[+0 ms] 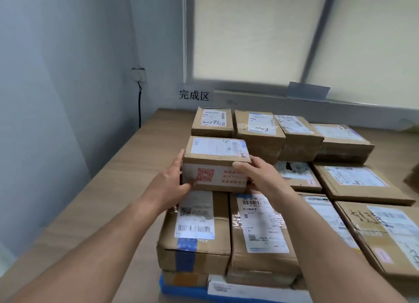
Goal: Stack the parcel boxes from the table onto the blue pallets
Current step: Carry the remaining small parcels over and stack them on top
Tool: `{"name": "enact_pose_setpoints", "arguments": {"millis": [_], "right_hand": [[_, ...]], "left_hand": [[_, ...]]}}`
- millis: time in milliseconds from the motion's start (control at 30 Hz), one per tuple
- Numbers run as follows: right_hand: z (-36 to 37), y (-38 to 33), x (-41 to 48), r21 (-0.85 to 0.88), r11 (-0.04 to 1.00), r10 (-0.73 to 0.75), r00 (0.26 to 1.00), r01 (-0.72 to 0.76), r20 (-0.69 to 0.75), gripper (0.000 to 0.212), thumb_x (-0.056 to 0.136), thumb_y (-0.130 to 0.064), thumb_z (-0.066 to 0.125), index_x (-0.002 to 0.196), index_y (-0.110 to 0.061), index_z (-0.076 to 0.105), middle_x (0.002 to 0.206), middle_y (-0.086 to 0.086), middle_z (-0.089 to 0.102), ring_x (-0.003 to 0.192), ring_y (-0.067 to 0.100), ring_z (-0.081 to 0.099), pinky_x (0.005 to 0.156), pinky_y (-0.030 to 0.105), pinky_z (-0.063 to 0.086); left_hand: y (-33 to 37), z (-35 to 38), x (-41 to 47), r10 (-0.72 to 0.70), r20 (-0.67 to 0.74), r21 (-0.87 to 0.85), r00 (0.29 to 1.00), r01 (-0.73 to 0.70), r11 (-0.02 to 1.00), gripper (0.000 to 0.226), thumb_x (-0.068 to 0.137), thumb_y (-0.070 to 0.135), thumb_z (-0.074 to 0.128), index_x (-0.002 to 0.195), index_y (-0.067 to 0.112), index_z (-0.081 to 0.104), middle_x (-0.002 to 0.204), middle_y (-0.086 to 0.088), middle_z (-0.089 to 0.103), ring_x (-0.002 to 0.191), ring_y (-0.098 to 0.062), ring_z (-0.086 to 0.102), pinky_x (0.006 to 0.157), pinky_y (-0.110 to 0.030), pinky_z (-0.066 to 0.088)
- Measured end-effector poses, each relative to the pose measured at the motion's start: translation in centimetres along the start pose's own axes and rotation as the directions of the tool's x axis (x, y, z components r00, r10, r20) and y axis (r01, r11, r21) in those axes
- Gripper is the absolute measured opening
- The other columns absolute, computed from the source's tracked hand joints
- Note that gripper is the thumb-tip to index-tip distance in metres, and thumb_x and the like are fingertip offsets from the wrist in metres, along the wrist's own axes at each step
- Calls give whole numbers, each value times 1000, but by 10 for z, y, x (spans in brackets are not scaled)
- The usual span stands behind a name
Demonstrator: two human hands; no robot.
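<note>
A small brown parcel box (216, 161) with a white label on top and a red QR code on its front is held between both hands above the stack. My left hand (171, 180) grips its left side, thumb along the bottom front edge. My right hand (255, 174) grips its right side, thumb on the front face. Below it lie two larger taped boxes, one on the left (195, 230) and one on the right (258, 230). A blue pallet (179, 290) shows only as a strip under the stack's near edge.
Several more labelled parcel boxes fill the stack behind (258, 130) and to the right (360, 182). Wood-look floor (108, 189) lies open to the left. A grey wall with a cable (139, 103) stands at left, a blinded window behind.
</note>
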State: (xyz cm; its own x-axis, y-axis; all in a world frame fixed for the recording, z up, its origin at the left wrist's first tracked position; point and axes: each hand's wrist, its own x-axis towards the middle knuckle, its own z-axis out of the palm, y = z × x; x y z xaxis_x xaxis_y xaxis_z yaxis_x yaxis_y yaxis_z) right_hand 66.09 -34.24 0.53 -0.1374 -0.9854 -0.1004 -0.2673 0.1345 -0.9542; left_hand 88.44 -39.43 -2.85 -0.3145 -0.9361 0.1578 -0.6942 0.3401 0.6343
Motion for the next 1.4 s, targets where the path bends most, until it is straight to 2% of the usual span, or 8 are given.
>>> {"name": "enact_pose_setpoints", "arguments": {"millis": [67, 200, 400, 533, 900, 1033, 1200, 1400], "right_hand": [[3, 7, -2, -78, 997, -13, 1000, 12, -3, 43, 85, -27, 70, 121, -35, 48, 111, -11, 63, 104, 7, 57, 83, 25, 48], [9, 16, -1, -314, 950, -32, 996, 4, -83, 62, 85, -17, 68, 132, -44, 40, 110, -14, 63, 100, 9, 61, 87, 39, 55], [14, 16, -1, -487, 873, -75, 994, 25, -84, 61, 94, -19, 57, 140, -47, 29, 109, -17, 55, 92, 7, 55, 77, 26, 50], [16, 19, 5, -536, 844, -70, 992, 5, -101, 57, 94, -23, 57, 140, -44, 32, 120, -10, 61, 97, 11, 55, 76, 26, 46], [19, 20, 9, -581, 813, -52, 990, -35, -132, 50, 92, -22, 61, 136, -35, 41, 122, -7, 61, 104, 12, 55, 84, 28, 47], [17, 20, 3, -613, 790, -74, 989, -21, -129, 52, 87, -20, 65, 134, -30, 45, 125, -7, 58, 116, 16, 54, 91, 31, 47], [5, 22, -11, -751, 660, -164, 976, 2, -141, 59, 90, -24, 59, 145, -19, 39, 141, 1, 47, 130, 21, 40, 106, 36, 37], [-24, 31, -48, -808, 585, -303, 942, 66, -142, 48, 92, -26, 54, 139, -20, 46, 135, 2, 50, 128, 21, 40, 99, 34, 39]], "left_hand": [[-6, 2, 3, 4, -2, -25, 1000, -4, 1000, 84, 88, 32, 62, 150, 35, 6, 137, 2, 52, 120, -20, 53, 95, -39, 50], [-10, 5, 7, 30, -8, -47, 1000, -30, 998, 77, 87, 28, 65, 148, 33, 19, 134, 3, 53, 120, -18, 51, 96, -38, 50], [-17, 7, 8, 14, -53, -84, 998, -18, 996, 76, 86, 20, 65, 148, 28, 21, 135, 1, 50, 124, -19, 47, 99, -40, 48], [-21, 9, 9, 10, -65, -90, 998, -16, 996, 76, 86, 19, 65, 148, 26, 22, 138, 2, 48, 127, -19, 45, 103, -41, 44], [-27, 10, 9, -21, -65, -97, 998, 15, 995, 84, 84, 17, 65, 151, 24, 15, 142, -3, 45, 129, -22, 44, 105, -45, 42], [-19, 7, -4, -22, -66, -11, 998, 21, 1000, 83, 85, 23, 65, 151, 21, 15, 145, -3, 41, 133, -20, 39, 107, -40, 39], [2, 5, -32, -14, -183, 170, 983, 46, 984, 67, 88, 37, 60, 144, 16, 31, 142, -4, 43, 130, -20, 39, 104, -35, 36], [28, 15, -68, -96, -440, 201, 893, 202, 958, 70, 87, 47, 59, 141, 9, 37, 143, -12, 42, 132, -27, 37, 106, -41, 31]]}}
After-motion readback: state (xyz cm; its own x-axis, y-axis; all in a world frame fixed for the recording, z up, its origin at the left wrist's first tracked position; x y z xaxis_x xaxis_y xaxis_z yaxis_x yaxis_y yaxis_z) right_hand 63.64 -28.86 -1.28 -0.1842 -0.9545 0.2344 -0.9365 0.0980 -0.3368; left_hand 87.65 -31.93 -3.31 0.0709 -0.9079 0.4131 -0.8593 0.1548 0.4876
